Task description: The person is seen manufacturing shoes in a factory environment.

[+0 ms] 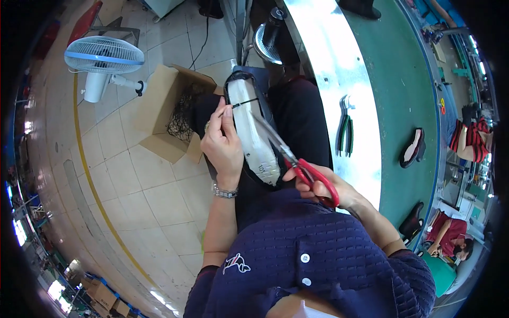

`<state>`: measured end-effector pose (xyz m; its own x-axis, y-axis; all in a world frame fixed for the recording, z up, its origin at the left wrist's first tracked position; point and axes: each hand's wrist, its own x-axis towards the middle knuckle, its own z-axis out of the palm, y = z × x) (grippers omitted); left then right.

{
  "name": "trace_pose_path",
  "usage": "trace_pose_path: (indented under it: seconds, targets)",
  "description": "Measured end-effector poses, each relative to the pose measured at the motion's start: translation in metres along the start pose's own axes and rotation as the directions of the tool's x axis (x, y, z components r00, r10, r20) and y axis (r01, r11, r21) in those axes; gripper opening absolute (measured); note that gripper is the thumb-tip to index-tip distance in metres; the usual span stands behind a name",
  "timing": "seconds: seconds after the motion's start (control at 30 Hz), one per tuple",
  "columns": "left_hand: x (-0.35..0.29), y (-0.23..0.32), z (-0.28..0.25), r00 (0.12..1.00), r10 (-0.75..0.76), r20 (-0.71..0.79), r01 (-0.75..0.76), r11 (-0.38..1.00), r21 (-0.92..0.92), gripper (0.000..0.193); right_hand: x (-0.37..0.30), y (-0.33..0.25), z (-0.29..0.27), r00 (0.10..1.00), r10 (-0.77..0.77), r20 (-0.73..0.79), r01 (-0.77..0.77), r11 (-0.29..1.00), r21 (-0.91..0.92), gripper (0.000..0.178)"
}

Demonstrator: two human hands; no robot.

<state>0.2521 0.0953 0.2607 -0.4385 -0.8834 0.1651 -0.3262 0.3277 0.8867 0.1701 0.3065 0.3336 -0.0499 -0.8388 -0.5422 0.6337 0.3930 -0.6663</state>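
A shoe upper (249,127) stretched over its form lies bottom up across my lap, toe end away from me, its pale underside showing. A thin black cord (245,103) crosses it near the toe. The thumb and fingers of my left hand (225,146) are pinched at the left edge, at the cord's end. In my right hand (339,188) is a pair of red-handled scissors (299,164), fingers through the loops. The scissor blades reach over the underside, their tips just below the cord; I cannot tell whether they touch it.
On the metal bench edge (328,53) to the right lie pliers with green and black handles (345,130). Shoes, one of them here (412,148), stand on the green conveyor belt (392,106). At left are a carton of black cords (164,122) and a fan (101,63). Other people work beyond the belt.
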Motion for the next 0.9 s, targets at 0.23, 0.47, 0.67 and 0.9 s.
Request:
trace_pose_path:
  seconds: [0.23, 0.47, 0.67, 0.9]
  targets:
    - [-0.002, -0.006, 0.003, 0.98, 0.188, -0.072, -0.182, 0.98, 0.083, 0.015, 0.047, -0.012, 0.021, 0.975, 0.151, -0.16, -0.145, 0.988, 0.051, 0.062]
    - [0.001, -0.01, 0.005, 0.941, 0.306, -0.141, -0.287, 0.947, 0.143, 0.01, 0.053, 0.007, 0.031, 0.94, -0.042, -0.339, -0.056, 0.96, -0.273, 0.048]
    - [0.005, -0.004, -0.005, 0.885, 0.464, -0.026, -0.434, 0.845, 0.313, 0.006, 0.039, 0.018, 0.023, 0.952, 0.044, -0.303, -0.091, 0.986, -0.142, 0.05]
    - [0.003, 0.027, -0.021, 0.797, 0.556, -0.237, -0.503, 0.828, 0.25, 0.01, 0.042, 0.017, 0.026, 0.943, 0.131, -0.307, -0.178, 0.976, -0.129, 0.055]
